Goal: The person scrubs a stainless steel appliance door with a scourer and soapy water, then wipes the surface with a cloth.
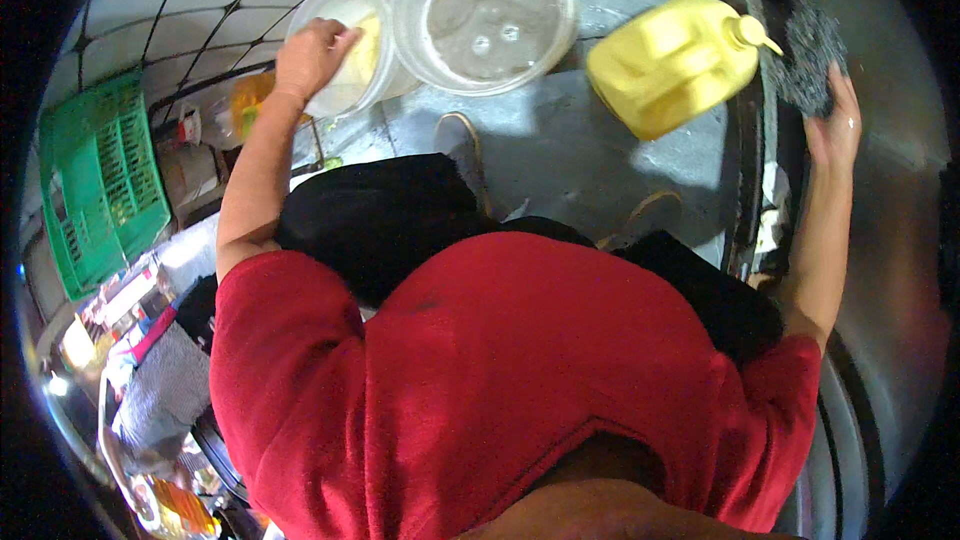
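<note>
My left hand [315, 56] is over the rim of a smaller translucent plastic tub [386, 52], with its fingers curled. Beside the fingertips, inside that tub, shows something yellow [367, 49], perhaps a cloth or sponge; whether the fingers grip it I cannot tell. Out to the right, my right hand [838, 120] holds a grey metal scouring pad [810, 60] against or close over a dull metal surface [900, 135]. Drops or suds show on that hand.
A larger translucent tub [568, 30] holds murky water with bubbles. Near it lies a yellow plastic jug [667, 64] on the wet grey floor [555, 142]. At left are a green plastic crate [105, 180] and a white wall with a dark lattice pattern [202, 15].
</note>
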Tool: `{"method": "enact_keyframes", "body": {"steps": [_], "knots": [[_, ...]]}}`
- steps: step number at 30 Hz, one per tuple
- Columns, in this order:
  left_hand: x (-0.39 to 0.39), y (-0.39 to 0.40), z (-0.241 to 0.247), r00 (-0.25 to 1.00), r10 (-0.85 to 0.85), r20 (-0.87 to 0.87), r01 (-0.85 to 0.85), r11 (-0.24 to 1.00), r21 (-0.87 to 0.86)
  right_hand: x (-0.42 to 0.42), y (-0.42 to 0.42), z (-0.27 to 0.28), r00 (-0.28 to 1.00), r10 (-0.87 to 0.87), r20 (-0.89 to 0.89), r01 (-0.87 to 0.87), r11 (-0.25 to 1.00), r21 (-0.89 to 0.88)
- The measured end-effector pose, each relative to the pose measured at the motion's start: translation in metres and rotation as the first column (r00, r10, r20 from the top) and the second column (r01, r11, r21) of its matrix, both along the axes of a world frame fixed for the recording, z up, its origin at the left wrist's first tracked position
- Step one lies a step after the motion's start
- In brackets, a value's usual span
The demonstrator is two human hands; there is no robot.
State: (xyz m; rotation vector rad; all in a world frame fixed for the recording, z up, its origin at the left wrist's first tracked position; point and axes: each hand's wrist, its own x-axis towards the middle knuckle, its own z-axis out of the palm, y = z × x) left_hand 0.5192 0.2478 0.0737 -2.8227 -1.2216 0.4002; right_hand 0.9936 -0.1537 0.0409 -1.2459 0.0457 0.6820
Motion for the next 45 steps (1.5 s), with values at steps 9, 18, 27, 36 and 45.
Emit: {"method": "enact_keyframes", "body": {"steps": [9, 18, 27, 36, 45], "knots": [[-0.075, -0.058, -0.05, 0.951, -0.308, -0.003, 0.308, 0.951, 0.023, 0.003, 0.001, -0.02, 0.995, 0.085, -0.044, -0.089, 0.992, -0.087], [-0.156, -0.035, -0.053, 0.972, -0.211, -0.099, 0.222, 0.969, 0.11, 0.0, 0.007, -0.01, 0.997, 0.071, 0.03, -0.066, 0.987, -0.147], [-0.26, 0.036, -0.046, 0.747, 0.075, -0.661, 0.167, 0.941, 0.295, -0.001, 0.002, -0.004, 0.995, 0.075, 0.059, -0.067, 0.988, -0.137], [-0.103, 0.008, -0.048, 0.969, -0.077, 0.234, 0.013, 0.965, 0.262, -0.013, 0.003, 0.004, 0.997, 0.039, 0.066, -0.027, 0.984, -0.179], [-0.099, 0.002, -0.073, 0.999, -0.037, 0.019, 0.028, 0.944, 0.329, -0.013, 0.002, 0.006, 0.995, 0.06, 0.077, -0.048, 0.988, -0.148]]}}
